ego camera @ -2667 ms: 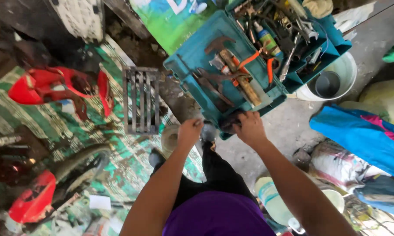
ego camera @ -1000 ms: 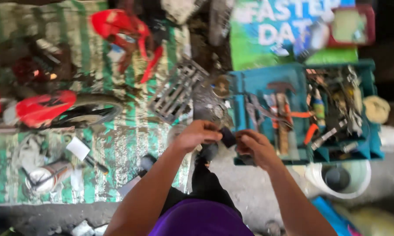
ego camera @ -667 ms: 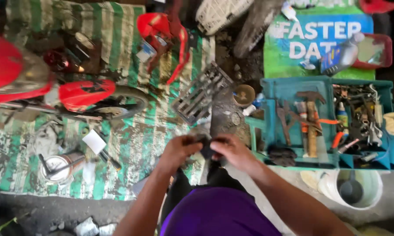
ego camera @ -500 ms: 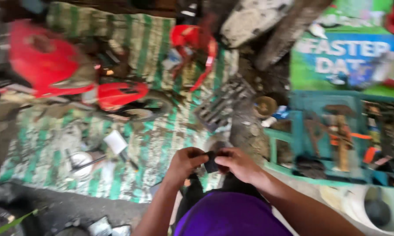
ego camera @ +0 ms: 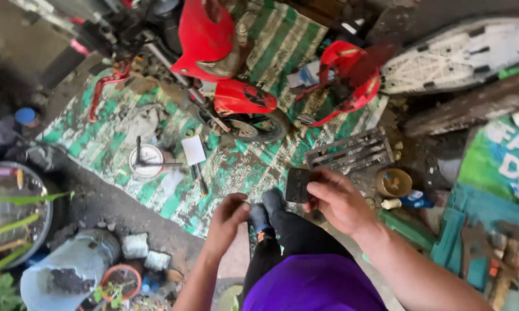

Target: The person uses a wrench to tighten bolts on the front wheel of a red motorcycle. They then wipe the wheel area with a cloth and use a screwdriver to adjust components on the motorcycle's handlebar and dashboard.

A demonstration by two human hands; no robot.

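Dark and flat, a small square piece [ego camera: 298,185] is pinched between the thumb and fingers of the right hand [ego camera: 340,200], and it is held up in the air over the edge of the green and white striped mat [ego camera: 115,124]. The left hand [ego camera: 229,216] is just beside it, a bit lower, with its fingers curled in; I cannot tell if there is something small inside them. Under both hands are the person's legs in dark trousers and two dark shoes [ego camera: 266,208] standing on the ground. Close to the right hand, a grey metal grate [ego camera: 349,152] lies on the mat's edge. Next to that grate sits a little round tin [ego camera: 393,182] with bits in it. Farther up the mat is a red motorbike [ego camera: 216,63] with its parts off, and a loose red cover [ego camera: 349,78] lies near it. A round silver lid [ego camera: 146,162] and a white card [ego camera: 193,150] rest on the mat to the left. A blue tool tray [ego camera: 490,253] is at the right.
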